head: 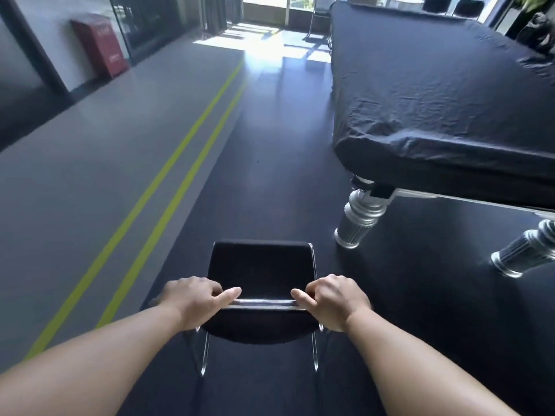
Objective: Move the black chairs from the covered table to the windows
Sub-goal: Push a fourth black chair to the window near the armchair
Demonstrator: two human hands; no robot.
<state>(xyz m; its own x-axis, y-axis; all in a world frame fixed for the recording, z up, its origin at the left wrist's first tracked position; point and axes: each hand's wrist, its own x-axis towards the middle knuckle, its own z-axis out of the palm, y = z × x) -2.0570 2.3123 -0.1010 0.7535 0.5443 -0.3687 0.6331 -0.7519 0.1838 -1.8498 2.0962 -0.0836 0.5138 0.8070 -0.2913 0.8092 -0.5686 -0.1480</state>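
Head view: one black chair (261, 265), dark seat on a chromed frame, stood low at centre on the dark floor (270, 145), well apart from the windows (264, 7) at the far end of the room. The left hand (192, 301) gripped the left end of the chair's chrome back rail (264, 303), fingers (214, 288) curled over it and thumb laid along it; the right hand (333, 301) gripped the right end likewise. Whether the chair's feet touched the floor could not be told. To the right was the covered table (435, 100), black cloth wrinkled over its surface, its near silver leg (359, 219) ahead and to the right of the chair, with a second leg (522, 253) further right. To the left, two yellow lines (168, 163) ran toward the windows, and a red cabinet (100, 43) stood against the wall. Beyond the table's far end showed two black chair backs (437, 3), and a blurred plant (537, 25) at top right.
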